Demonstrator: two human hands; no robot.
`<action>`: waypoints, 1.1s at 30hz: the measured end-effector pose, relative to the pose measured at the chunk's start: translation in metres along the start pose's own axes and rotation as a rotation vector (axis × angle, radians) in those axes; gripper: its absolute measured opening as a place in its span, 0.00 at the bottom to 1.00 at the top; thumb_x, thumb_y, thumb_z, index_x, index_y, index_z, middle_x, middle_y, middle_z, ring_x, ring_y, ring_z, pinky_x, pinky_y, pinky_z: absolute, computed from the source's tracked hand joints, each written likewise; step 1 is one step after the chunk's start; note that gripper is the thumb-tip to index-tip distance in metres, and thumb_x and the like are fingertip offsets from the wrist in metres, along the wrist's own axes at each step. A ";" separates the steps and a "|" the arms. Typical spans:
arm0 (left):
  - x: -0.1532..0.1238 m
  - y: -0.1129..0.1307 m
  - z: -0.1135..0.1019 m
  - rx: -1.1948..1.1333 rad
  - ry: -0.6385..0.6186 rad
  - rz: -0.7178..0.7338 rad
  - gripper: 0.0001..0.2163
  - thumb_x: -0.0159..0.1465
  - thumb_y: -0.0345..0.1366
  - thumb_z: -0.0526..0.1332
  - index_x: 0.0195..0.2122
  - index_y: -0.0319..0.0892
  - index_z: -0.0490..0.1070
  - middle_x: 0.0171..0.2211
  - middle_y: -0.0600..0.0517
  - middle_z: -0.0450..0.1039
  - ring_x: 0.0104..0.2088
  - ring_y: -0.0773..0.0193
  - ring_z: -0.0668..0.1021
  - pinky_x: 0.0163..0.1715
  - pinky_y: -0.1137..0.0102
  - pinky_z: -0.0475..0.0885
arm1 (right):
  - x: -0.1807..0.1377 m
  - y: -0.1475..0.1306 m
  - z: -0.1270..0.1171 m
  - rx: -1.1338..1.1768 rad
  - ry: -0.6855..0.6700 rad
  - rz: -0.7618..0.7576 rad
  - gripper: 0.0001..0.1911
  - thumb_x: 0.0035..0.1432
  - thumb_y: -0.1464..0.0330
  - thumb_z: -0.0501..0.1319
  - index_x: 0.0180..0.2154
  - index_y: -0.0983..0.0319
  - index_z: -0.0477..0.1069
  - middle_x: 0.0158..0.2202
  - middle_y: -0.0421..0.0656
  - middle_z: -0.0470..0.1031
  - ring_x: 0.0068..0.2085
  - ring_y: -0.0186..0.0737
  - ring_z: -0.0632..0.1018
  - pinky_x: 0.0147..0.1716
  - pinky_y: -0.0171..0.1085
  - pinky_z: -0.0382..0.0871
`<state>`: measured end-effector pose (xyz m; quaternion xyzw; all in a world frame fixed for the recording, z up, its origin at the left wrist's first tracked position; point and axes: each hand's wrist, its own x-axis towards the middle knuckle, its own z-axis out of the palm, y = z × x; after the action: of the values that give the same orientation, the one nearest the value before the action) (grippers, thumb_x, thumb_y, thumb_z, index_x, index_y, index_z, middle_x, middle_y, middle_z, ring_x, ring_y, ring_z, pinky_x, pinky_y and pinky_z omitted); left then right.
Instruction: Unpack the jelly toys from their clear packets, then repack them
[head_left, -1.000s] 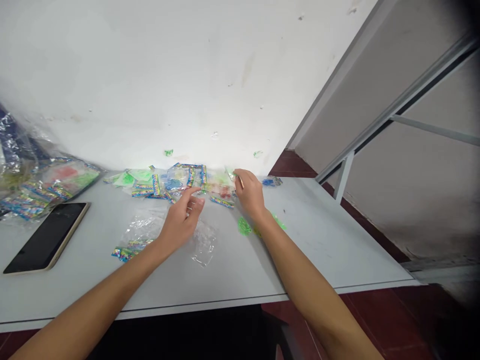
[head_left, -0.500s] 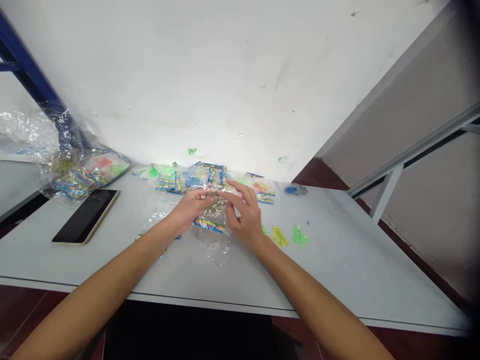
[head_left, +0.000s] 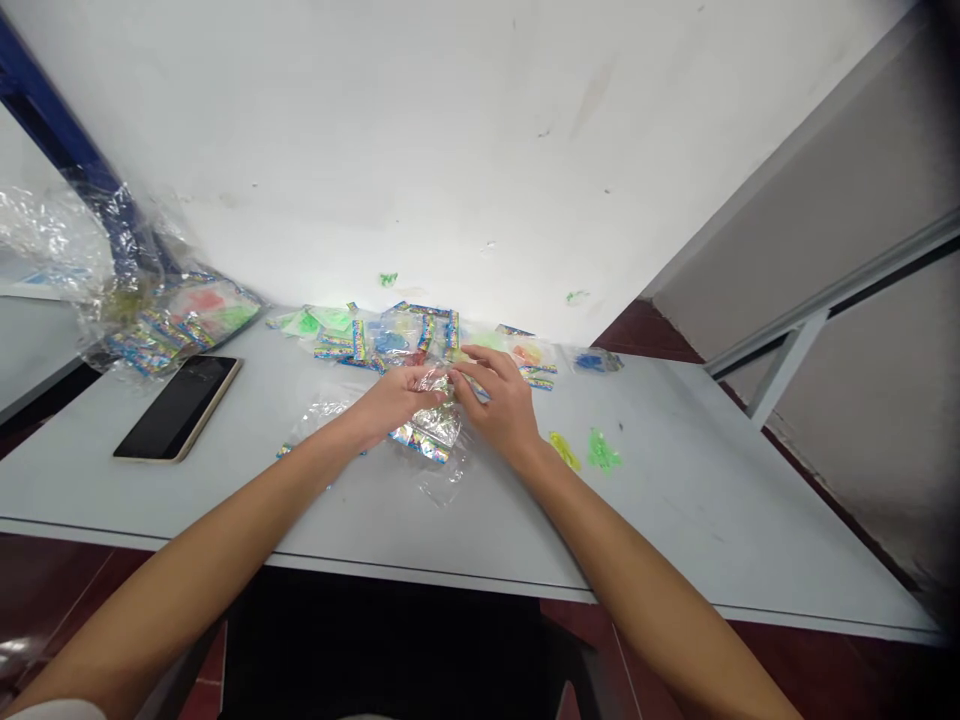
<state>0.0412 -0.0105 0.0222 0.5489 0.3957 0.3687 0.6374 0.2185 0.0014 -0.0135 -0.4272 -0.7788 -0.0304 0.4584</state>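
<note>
My left hand (head_left: 396, 402) is closed on a small clear plastic bag (head_left: 439, 420) with a bright patterned strip, thumb pressed on top. At the bag's far right edge is my right hand (head_left: 501, 408), fingers bent and thumb against the forefinger, pinching the plastic. Something pale green shows inside the bag, too blurred to name. More clear bags (head_left: 322, 412) lie flat under my left wrist. Right of my right forearm lie a yellow plastic piece (head_left: 564, 450) and a cluster of green plastic pieces (head_left: 603, 450).
Along the white wall (head_left: 450, 150) lie several strip-topped bags with green, blue and orange contents (head_left: 391, 343). A bag with dark blue pieces (head_left: 596, 361) is at the right end. A phone (head_left: 178, 410) and a large plastic sack (head_left: 142, 320) are on the left of the grey table (head_left: 720, 520).
My right thumb and fingers have come together at the bag's edge, where they were spread apart before. The bag has tilted slightly in my left hand. The view has shifted a little.
</note>
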 end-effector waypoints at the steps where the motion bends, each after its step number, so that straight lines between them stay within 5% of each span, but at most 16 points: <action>1: 0.000 0.001 0.001 0.000 0.010 0.000 0.11 0.51 0.39 0.70 0.36 0.44 0.78 0.36 0.50 0.78 0.45 0.56 0.76 0.50 0.62 0.64 | 0.000 0.000 0.000 0.001 -0.001 -0.008 0.09 0.64 0.65 0.57 0.41 0.56 0.76 0.51 0.48 0.75 0.51 0.47 0.75 0.49 0.49 0.72; 8: 0.002 -0.004 -0.003 0.034 0.118 -0.144 0.17 0.49 0.38 0.72 0.40 0.44 0.74 0.30 0.53 0.74 0.35 0.60 0.76 0.41 0.64 0.65 | 0.002 -0.007 -0.003 0.042 0.013 0.073 0.06 0.63 0.67 0.57 0.36 0.57 0.73 0.47 0.46 0.77 0.49 0.45 0.77 0.50 0.47 0.70; 14: 0.005 -0.008 -0.007 -0.101 0.116 -0.101 0.15 0.49 0.38 0.73 0.35 0.41 0.73 0.35 0.49 0.76 0.34 0.59 0.78 0.39 0.64 0.67 | 0.008 -0.002 -0.010 0.236 0.106 0.380 0.06 0.61 0.64 0.58 0.35 0.58 0.71 0.38 0.44 0.78 0.39 0.41 0.79 0.39 0.41 0.73; 18: 0.007 -0.007 -0.008 -0.225 0.261 -0.074 0.15 0.50 0.38 0.73 0.36 0.40 0.72 0.36 0.48 0.76 0.33 0.60 0.79 0.38 0.63 0.69 | 0.007 0.004 -0.011 0.318 0.089 0.513 0.07 0.62 0.61 0.56 0.38 0.58 0.67 0.34 0.41 0.77 0.34 0.38 0.78 0.36 0.39 0.72; 24: 0.009 -0.006 -0.014 -0.310 0.348 -0.017 0.13 0.53 0.40 0.71 0.32 0.39 0.71 0.33 0.50 0.74 0.32 0.65 0.76 0.40 0.63 0.71 | 0.006 0.004 -0.010 0.362 0.033 0.462 0.10 0.64 0.63 0.55 0.47 0.56 0.63 0.35 0.41 0.77 0.35 0.39 0.79 0.34 0.40 0.74; 28: 0.009 -0.006 -0.017 -0.305 0.371 -0.016 0.13 0.54 0.41 0.71 0.32 0.39 0.72 0.33 0.50 0.74 0.32 0.66 0.76 0.38 0.66 0.70 | 0.006 0.003 -0.012 0.153 0.096 0.229 0.07 0.62 0.64 0.58 0.42 0.56 0.68 0.56 0.48 0.69 0.53 0.46 0.75 0.44 0.45 0.75; 33: 0.007 -0.004 -0.016 -0.292 0.371 -0.005 0.13 0.54 0.41 0.71 0.33 0.39 0.72 0.34 0.50 0.73 0.32 0.66 0.76 0.35 0.68 0.69 | 0.007 0.000 -0.014 0.166 0.058 0.226 0.07 0.62 0.64 0.58 0.37 0.56 0.73 0.56 0.47 0.70 0.55 0.46 0.74 0.49 0.48 0.73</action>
<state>0.0301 0.0020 0.0167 0.3728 0.4499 0.5151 0.6271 0.2263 -0.0002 -0.0002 -0.4716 -0.7119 0.0737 0.5151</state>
